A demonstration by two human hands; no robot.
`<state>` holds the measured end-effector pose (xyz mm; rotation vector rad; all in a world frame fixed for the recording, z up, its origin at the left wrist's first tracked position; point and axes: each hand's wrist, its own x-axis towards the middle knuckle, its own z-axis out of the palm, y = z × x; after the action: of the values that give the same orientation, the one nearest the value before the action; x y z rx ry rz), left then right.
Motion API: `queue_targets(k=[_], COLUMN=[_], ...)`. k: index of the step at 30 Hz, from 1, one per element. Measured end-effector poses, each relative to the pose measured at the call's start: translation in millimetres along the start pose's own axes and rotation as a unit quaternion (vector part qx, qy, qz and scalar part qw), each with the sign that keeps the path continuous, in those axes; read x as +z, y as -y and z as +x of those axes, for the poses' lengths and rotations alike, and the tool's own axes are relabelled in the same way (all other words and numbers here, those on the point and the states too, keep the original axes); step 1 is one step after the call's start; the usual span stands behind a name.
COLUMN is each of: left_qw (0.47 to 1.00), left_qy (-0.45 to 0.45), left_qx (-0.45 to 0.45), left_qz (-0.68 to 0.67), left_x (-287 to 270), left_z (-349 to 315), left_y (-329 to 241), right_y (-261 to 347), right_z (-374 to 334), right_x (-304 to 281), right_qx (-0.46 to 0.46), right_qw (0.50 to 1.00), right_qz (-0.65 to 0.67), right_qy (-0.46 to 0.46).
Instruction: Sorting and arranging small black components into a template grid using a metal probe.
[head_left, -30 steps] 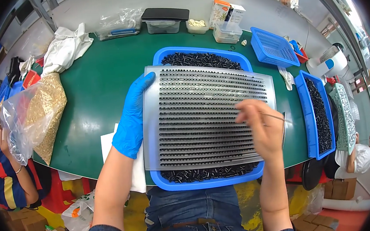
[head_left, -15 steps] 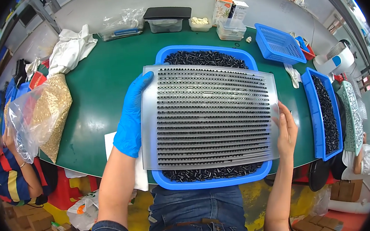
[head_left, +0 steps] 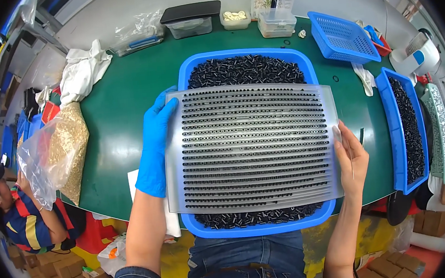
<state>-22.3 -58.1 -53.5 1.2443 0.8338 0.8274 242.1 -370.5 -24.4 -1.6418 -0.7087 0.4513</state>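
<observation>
Nearer comes the tray (head_left: 174,167) against the tub (head_left: 265,230), its far edge now almost level, more black pieces (head_left: 245,71) baring at the tub's far end! Both hands are on it, and what counts is the line between them: the tray's long axis runs left to right, straight from one palm to the other, across a tub that seems longer from far to near.

Left hand (head_left: 155,139), gloved in blue, is closed on the left edge towards the far corner, thumb over the top. Right hand (head_left: 353,159), bare, is closed on the right edge, a little nearer the body, with a thin metal tool (head_left: 352,169) apparently tucked along it. Neither has any gap to cross; each has its own short side.

Below the tray sits the tub, pieces showing at its far and near ends; whether tray and rim touch, I can't tell. Look at the rows (head_left: 251,165): black nearly all the way over, but the two nearest stop short of the right side. Farther right, a narrow tub (head_left: 396,145); far right, a basket (head_left: 346,49).
</observation>
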Motion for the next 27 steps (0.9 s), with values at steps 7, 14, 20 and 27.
queue_targets(k=[7,14,20,27], left_qw=[0.998,0.992,0.996,0.931], left_qy=[-0.062,-0.074,-0.050,-0.177], left_qx=[-0.007,0.013,0.009,0.226], left_qz=[0.032,0.098,0.074,0.227], left_x=[3.3,1.9,5.9,15.5], left_z=[-0.8,-0.2,0.7,-8.8], left_y=[-1.7,-2.1,-2.6,-12.1], right_y=[-3.4,-2.4,4.0,67.5], right_z=[1.1,0.5,3.3,-10.0], right_x=[-2.7,-2.5,-6.5,38.3], right_qx=[-0.023,-0.017,-0.211,-0.145], right_qw=[1.000,0.998,0.931,0.984], right_qz=[-0.015,-0.066,-0.284,-0.008], right_qy=[0.005,-0.001,-0.091,0.098])
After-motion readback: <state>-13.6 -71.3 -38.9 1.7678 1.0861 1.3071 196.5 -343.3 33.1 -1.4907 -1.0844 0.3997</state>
